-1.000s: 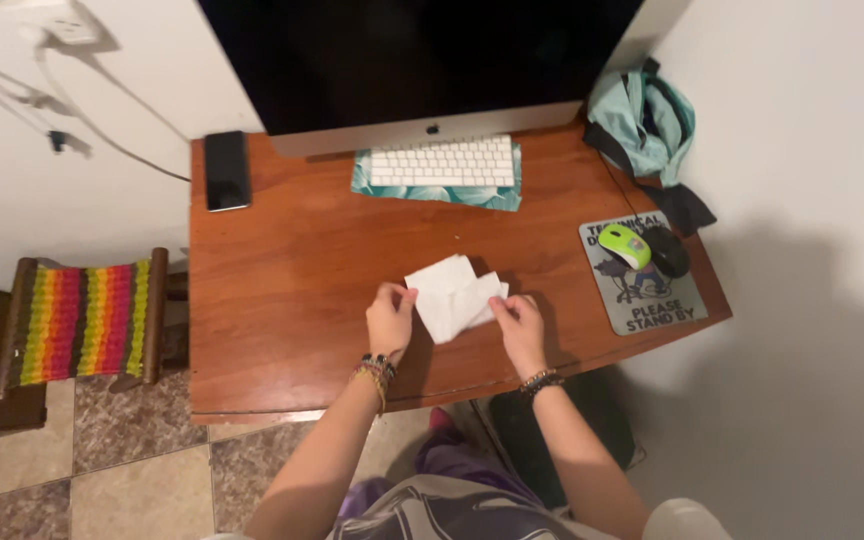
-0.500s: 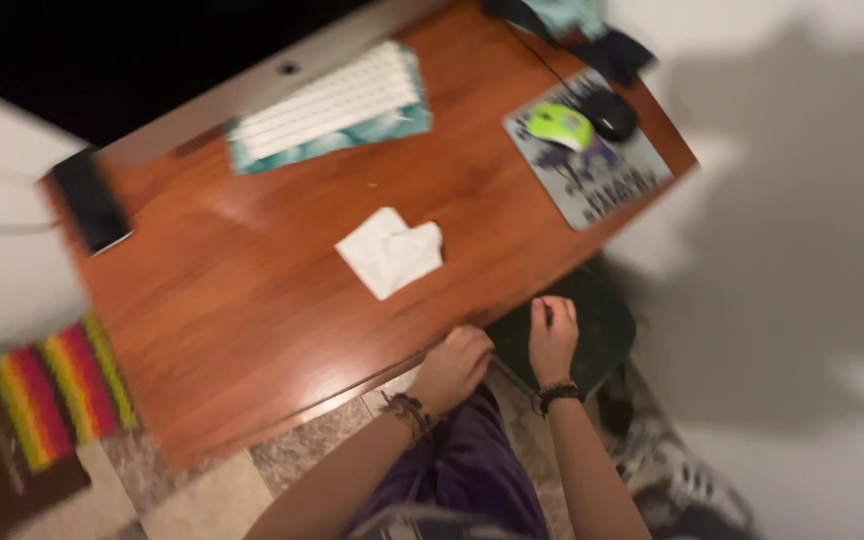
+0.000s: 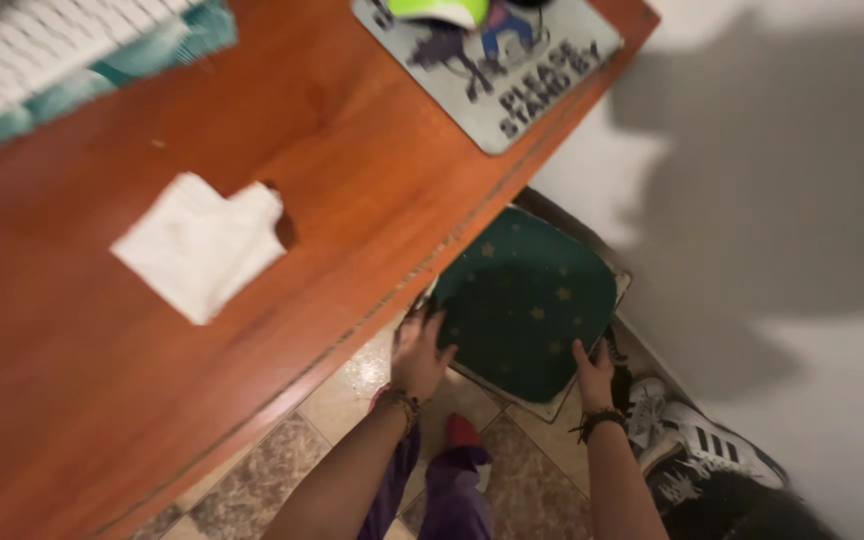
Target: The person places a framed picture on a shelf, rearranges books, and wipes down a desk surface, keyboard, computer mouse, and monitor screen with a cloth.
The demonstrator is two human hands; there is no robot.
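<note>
Down on the floor at five o'clock, beside the desk edge: a dark green cushion (image 3: 527,300) with small yellow stars, sitting on a pale square seat or stool. Left hand (image 3: 420,352) at seven o'clock of the cushion, fingers spread and laid on its left edge, thumb side toward the desk; grip loose, touching rather than clenched. Right hand (image 3: 593,372) at five o'clock of the cushion, fingers curled over its lower right rim; hard to tell how firmly closed. Beaded bracelets on both wrists. Up at ten o'clock, on the red-brown wooden desk (image 3: 72,400), a folded white paper (image 3: 197,245), lying flat and well apart from both hands. At twelve o'clock, a grey mouse pad (image 3: 542,70) with a green mouse (image 3: 437,10) at its top edge; at eleven o'clock, a white keyboard (image 3: 22,60) on a teal mat. At four o'clock on the tiled floor, black-and-white sneakers (image 3: 697,440) just beside the right wrist. Purple trousers at six o'clock, between the forearms.
</note>
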